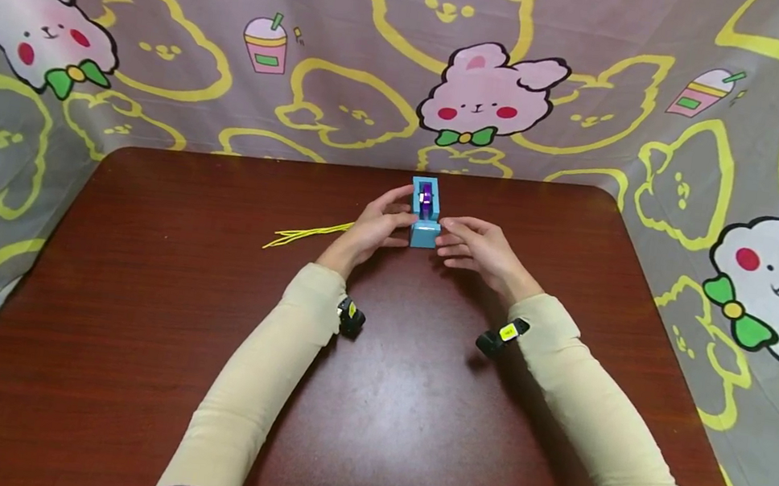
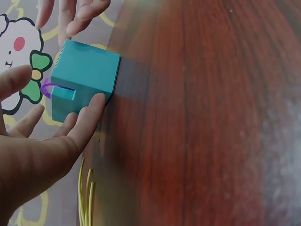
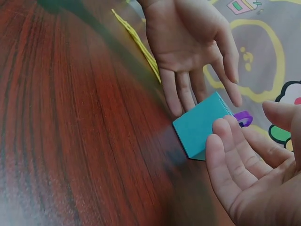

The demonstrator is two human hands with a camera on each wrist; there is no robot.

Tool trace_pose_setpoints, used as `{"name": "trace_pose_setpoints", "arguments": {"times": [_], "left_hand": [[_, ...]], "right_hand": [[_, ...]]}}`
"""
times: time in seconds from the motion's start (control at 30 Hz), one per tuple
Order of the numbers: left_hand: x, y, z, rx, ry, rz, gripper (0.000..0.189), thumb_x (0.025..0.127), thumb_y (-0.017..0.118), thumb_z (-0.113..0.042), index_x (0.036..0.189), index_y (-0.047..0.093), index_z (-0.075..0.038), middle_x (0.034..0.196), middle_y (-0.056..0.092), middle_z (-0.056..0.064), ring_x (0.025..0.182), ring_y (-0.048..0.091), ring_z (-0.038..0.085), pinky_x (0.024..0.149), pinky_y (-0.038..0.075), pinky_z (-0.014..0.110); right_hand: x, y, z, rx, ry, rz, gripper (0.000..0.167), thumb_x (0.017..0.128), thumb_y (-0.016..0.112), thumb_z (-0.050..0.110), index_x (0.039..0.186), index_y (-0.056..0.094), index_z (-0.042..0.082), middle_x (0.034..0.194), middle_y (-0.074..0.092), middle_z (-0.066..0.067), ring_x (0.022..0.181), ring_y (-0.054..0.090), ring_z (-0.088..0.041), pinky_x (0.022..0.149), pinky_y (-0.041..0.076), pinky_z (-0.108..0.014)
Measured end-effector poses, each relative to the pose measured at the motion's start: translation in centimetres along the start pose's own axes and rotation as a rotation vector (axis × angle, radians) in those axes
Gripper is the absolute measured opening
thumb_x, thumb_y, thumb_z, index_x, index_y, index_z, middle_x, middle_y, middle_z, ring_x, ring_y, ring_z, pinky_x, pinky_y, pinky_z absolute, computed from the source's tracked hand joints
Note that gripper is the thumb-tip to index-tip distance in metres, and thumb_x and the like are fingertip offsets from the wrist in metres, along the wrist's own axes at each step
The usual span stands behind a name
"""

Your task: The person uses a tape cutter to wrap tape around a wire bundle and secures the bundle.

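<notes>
The left hand [image 1: 378, 229] is open, fingers extended and slightly bent; its fingertips rest on the near left side of the blue dispenser [image 1: 425, 229], and the thumb stands apart from it in the left wrist view. Nothing is gripped. To the left of this hand, yellow cords [image 1: 299, 235] lie on the table [image 1: 171, 297]; the hand covers their inner ends in the head view, while the left wrist view shows those ends short of the dispenser. A dark wrist device [image 1: 351, 318] sits below the hand, at the cuff of a pale sleeve.

The dispenser is located between both hands, upright on the table. A purple ring [image 1: 426, 199] is seated in its slot. The two hands obstruct its left and right sides.

The right hand [image 1: 480, 246] is open, fingers loosely bent, gripping nothing. Its fingertips are just beside the dispenser's right side; contact cannot be determined. A second wrist device [image 1: 500, 338] sits below it. Beyond both hands, a patterned cloth [image 1: 356, 36] hangs behind the table's far edge.
</notes>
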State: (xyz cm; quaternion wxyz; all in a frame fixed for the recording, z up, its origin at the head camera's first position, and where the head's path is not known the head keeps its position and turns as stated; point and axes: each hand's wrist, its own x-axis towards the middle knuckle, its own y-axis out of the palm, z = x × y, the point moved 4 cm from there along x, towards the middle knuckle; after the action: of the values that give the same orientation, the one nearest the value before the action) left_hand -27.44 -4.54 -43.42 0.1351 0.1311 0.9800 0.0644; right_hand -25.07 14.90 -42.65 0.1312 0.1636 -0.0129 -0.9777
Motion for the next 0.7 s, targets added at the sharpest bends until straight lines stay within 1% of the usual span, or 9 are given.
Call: {"name": "trace_pose_setpoints", "arguments": {"times": [0.1,0.23,0.37,0.5,0.7], "left_hand": [[0.2,0.0,0.2,0.001,0.008,-0.015,0.059,0.098,0.062,-0.007,0.152,0.045,-0.023,0.141,0.044,0.016,0.120,0.057,0.028,0.094,0.052,0.050],[0.5,0.2,0.2,0.001,0.016,-0.029,0.059,0.097,0.062,-0.005,0.151,0.047,-0.021,0.144,0.044,0.017,0.119,0.057,0.028,0.096,0.051,0.049],[0.6,0.4,0.2,0.017,0.018,-0.025,0.058,0.096,0.062,-0.005,0.150,0.048,-0.020,0.147,0.043,0.015,0.120,0.056,0.028,0.097,0.050,0.048],[0.6,0.5,0.3,0.036,0.023,-0.020,0.058,0.096,0.063,-0.006,0.150,0.048,-0.020,0.147,0.044,0.014,0.120,0.056,0.028,0.096,0.051,0.046],[0.8,0.4,0.5,0.066,0.034,-0.023,0.059,0.095,0.064,-0.007,0.150,0.048,-0.021,0.147,0.045,0.012,0.117,0.058,0.027,0.096,0.051,0.045]], "right_hand": [[0.5,0.3,0.0,0.007,0.005,-0.008,0.042,0.100,0.066,0.029,0.130,0.060,0.001,0.101,0.071,-0.018,0.080,0.071,-0.021,0.071,0.059,-0.032],[1.1,0.5,-0.1,0.017,0.008,-0.018,0.038,0.099,0.067,0.028,0.125,0.061,0.002,0.087,0.069,-0.011,0.070,0.068,-0.016,0.067,0.058,-0.031],[1.6,0.8,-0.1,0.010,0.012,-0.020,0.034,0.099,0.068,0.027,0.122,0.062,0.002,0.076,0.065,-0.005,0.063,0.063,-0.014,0.064,0.057,-0.029],[2.0,1.1,-0.2,-0.019,0.018,-0.033,0.031,0.098,0.069,0.028,0.117,0.064,0.004,0.070,0.058,-0.001,0.058,0.057,-0.011,0.062,0.055,-0.028],[2.7,1.3,-0.5,-0.052,0.029,-0.054,0.028,0.098,0.069,0.029,0.111,0.066,0.004,0.066,0.049,0.000,0.057,0.049,-0.010,0.059,0.052,-0.026]]}}
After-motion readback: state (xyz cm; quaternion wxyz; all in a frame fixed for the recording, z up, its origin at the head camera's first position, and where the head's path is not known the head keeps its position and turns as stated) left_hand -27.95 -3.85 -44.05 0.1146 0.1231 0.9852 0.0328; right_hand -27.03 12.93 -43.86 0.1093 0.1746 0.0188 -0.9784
